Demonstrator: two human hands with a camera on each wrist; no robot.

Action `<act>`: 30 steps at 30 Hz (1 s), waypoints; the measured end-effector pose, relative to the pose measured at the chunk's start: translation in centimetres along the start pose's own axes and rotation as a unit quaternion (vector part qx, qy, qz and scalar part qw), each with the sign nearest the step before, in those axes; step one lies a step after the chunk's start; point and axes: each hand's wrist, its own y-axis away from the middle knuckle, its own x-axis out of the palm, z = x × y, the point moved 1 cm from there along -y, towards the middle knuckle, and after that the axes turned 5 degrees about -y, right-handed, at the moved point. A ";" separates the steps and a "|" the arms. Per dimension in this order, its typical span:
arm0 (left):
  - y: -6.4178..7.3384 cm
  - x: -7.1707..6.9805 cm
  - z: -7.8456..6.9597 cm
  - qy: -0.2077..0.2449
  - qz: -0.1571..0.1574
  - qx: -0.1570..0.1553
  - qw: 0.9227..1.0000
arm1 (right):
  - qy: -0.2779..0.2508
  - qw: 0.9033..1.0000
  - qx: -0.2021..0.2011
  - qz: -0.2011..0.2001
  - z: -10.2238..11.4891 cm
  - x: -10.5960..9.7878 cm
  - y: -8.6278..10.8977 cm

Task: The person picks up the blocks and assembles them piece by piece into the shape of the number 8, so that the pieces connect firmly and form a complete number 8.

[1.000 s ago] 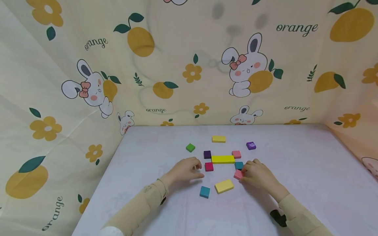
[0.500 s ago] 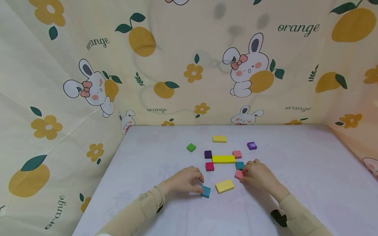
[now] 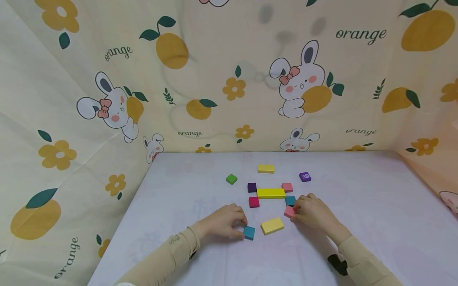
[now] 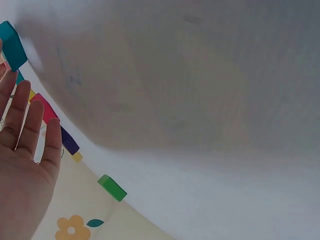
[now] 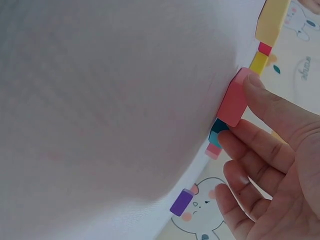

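Note:
In the head view my left hand (image 3: 224, 221) is at a blue square block (image 3: 249, 233), thumb at its near left side and index fingertip at its far edge. The left wrist view has this blue block (image 4: 12, 46) at the left border, pinched there, with the other fingers spread. My right hand (image 3: 315, 212) pinches a pink block (image 3: 289, 211) between thumb and index finger. That pink block (image 5: 234, 97) sits right beside a teal block (image 3: 290, 201) at the right end of a long yellow block (image 3: 270, 193).
A red block (image 3: 254, 202), a dark purple block (image 3: 252, 187) and another pink block (image 3: 287, 187) adjoin the long yellow one. Around them lie a pale yellow block (image 3: 272, 226), a yellow block (image 3: 266, 169), a green block (image 3: 231, 179) and a numbered purple block (image 3: 305, 176). A printed curtain (image 3: 214, 79) encloses the table.
My left hand has moved from beside the red block toward the person, down to the blue block. The right hand keeps its place on the pink block.

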 end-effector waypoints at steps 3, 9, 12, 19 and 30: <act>0.0 0.1 0.0 -0.002 -0.008 -0.003 1.000 | -0.002 1.000 0.001 -0.001 0.0 0.0 0.0; 0.0 0.3 -0.1 -0.003 -0.021 -0.018 1.000 | -0.001 1.000 -0.003 -0.004 -0.1 0.1 0.0; -0.2 0.3 0.0 -0.007 -0.025 -0.040 0.999 | 0.001 1.000 -0.002 -0.006 -0.1 0.0 0.0; -1.1 0.6 0.2 -0.037 -0.050 -0.077 0.995 | 0.002 1.000 0.002 -0.001 -0.1 -0.1 0.0; -2.9 0.3 -0.5 -0.062 -0.064 -0.131 0.987 | -0.001 1.000 0.008 0.004 -0.1 -0.1 -0.1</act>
